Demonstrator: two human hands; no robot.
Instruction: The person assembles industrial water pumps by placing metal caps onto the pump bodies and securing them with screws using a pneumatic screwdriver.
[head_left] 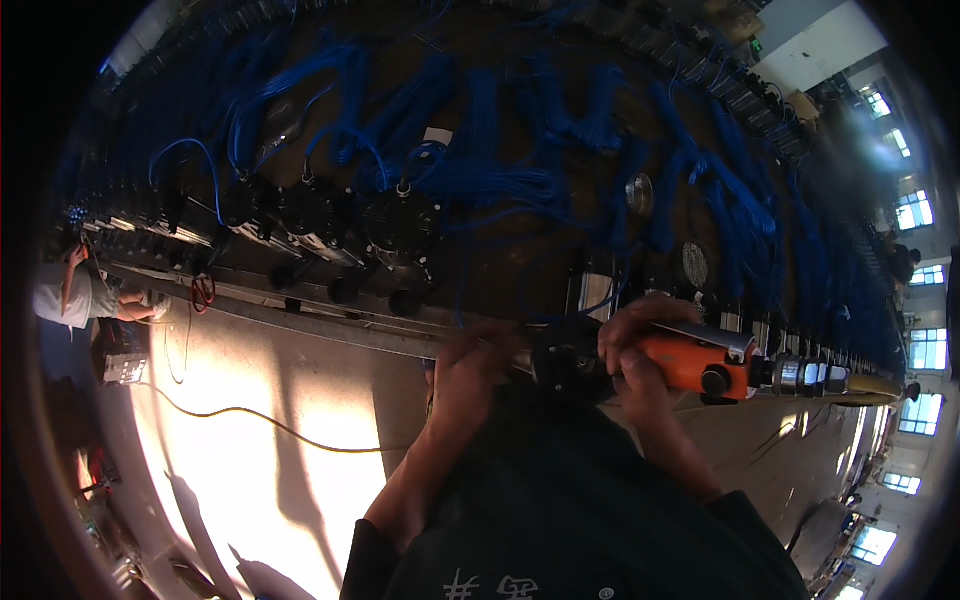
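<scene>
My right hand [640, 350] is wrapped round an orange power tool [695, 362] that lies level, its metal couplings and a yellow hose running off to the right. The tool's left end meets a black motor or pump end [565, 362] in front of my chest. On the other side of that black part is my left hand [468, 368], its fingers curled toward a short metal shaft and smeared by motion. Whether it grips the shaft cannot be made out.
Black-capped metal cylinders [400, 225] with blue leads stand along the bench, whose metal edge [340, 325] crosses ahead. Blue cable bundles [490, 185] cover the bench. A thin hose [240, 410] lies on the sunlit floor. Another person [75, 295] works at far left.
</scene>
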